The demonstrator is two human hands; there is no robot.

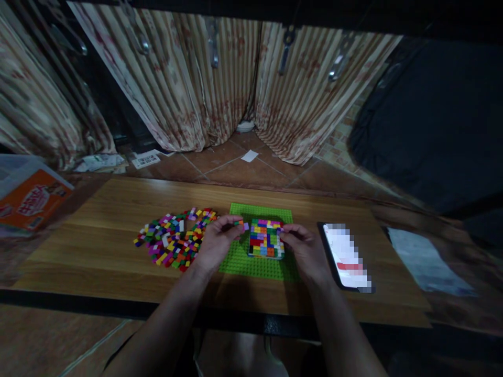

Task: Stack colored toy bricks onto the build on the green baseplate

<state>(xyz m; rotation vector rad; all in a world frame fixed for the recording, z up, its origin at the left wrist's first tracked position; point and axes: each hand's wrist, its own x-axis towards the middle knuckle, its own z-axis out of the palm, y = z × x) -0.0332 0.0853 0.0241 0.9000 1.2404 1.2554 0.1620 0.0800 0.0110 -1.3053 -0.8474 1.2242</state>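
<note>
My left hand (218,238) pinches a few small toy bricks (240,224), orange, green and light purple, above the left part of a green studded baseplate (236,264). On the baseplate sits a squarish block of many-coloured toy bricks (267,238), its top a patchwork of colours. At its upper right edge is my right hand (304,246), thumb and fingers closed together; a bit of purple shows at the fingertips, too small to tell whether it is a separate brick. Left of my left hand, a heap of loose bricks (167,238) lies spread on the wooden table.
A phone (346,256) with a lit screen lies right of the baseplate on the table (98,251). A clear plastic bag (428,259) is beyond the right end. An orange-labelled plastic box (35,196) stands at the left. Striped curtains (184,84) hang behind the table.
</note>
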